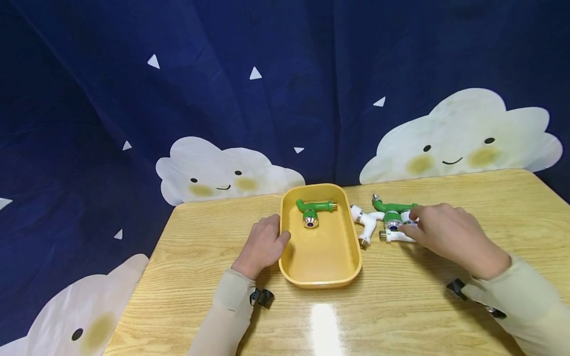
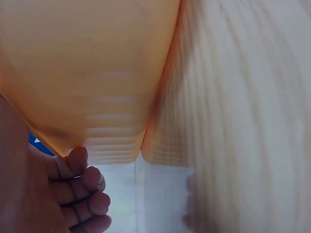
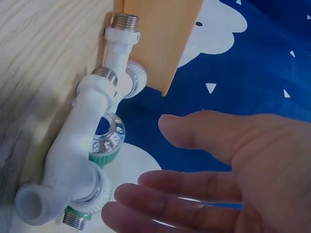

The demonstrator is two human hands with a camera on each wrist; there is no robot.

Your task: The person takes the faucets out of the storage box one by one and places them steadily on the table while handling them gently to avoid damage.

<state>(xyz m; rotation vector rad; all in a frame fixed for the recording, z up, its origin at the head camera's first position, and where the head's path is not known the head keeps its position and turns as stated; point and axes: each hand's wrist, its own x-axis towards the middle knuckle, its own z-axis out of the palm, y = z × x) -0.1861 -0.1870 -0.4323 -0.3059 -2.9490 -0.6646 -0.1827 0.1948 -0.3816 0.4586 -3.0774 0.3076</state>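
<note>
A yellow plastic tray (image 1: 320,284) stands on the table with a green tap (image 1: 319,206) lying inside near its far end. My left hand (image 1: 262,242) grips the tray's left rim, thumb over the edge and fingers along the outer wall. Right of the tray lie a white tap (image 1: 368,225), a green tap (image 1: 396,207) and another white tap (image 1: 398,237), close together. Over the latter two is my right hand (image 1: 451,237). In the right wrist view its thumb and fingers are spread apart beside the nearest white tap (image 3: 73,141), holding nothing.
The wooden table (image 1: 200,277) ends at a dark blue curtain (image 1: 267,109) with clouds and white triangles, right behind the tray. Black wrist straps (image 1: 262,297) sit on both sleeves. Light glares off the tabletop in front of the tray.
</note>
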